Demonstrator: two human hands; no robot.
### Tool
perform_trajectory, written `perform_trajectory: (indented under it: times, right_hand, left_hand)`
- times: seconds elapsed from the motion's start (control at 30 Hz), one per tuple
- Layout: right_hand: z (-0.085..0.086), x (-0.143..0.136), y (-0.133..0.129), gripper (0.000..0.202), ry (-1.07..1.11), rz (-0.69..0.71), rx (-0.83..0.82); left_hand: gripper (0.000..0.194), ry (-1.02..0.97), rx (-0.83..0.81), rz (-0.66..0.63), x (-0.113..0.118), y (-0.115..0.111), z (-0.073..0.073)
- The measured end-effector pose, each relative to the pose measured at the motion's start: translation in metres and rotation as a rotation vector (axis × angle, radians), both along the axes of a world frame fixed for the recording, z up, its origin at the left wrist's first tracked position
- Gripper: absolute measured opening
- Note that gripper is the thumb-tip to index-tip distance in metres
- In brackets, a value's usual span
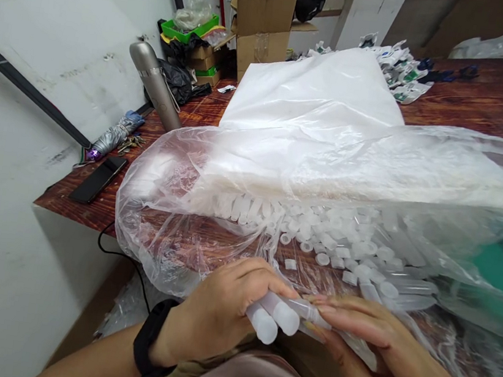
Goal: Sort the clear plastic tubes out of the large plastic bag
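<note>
My left hand (222, 302), with a black band on its wrist, is wrapped round several translucent plastic tubes (274, 315) whose white rounded ends point toward me. My right hand (379, 341) meets it from the right, its fingers closed on another clear tube (309, 310) that lies between the two hands. Just beyond, small white caps (323, 258) are heaped on the table inside clear plastic film. More long clear tubes (410, 286) lie to the right of the caps, near my right fingers.
A large clear plastic bag (159, 219) spreads over the wooden table (486, 96). At the left are a phone (99, 179), keys (131, 143), a folded umbrella (117, 134) and a metal flask (156, 86). Behind stands a cardboard box (263, 35).
</note>
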State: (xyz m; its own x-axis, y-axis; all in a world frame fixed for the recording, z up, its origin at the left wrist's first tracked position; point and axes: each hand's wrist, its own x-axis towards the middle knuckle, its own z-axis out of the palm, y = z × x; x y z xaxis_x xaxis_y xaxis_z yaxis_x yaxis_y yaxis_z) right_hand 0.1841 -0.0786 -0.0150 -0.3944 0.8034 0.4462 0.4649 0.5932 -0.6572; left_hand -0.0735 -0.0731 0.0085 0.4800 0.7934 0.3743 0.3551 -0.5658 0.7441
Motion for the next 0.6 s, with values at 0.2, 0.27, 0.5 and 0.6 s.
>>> perform_trajectory:
  times: [0.2,0.27,0.5,0.6]
  right_hand:
    - [0.002,-0.009,0.002,0.026,-0.125,-0.110,0.013]
    - [0.003,-0.010,0.005,0.037,-0.179,-0.071,0.038]
    - [-0.001,-0.004,0.004,0.043,-0.242,0.019,-0.008]
    - [-0.003,-0.002,0.003,0.046,-0.246,0.035,0.022]
  left_hand:
    - [0.031,0.054,0.067,0.034,0.003,-0.001,-0.010]
    - [0.030,0.057,0.028,0.039,0.002,-0.001,-0.012]
    - [0.025,0.055,-0.059,-0.011,0.004,-0.003,-0.014]
    - [0.022,0.002,-0.165,0.000,0.003,-0.004,-0.014]
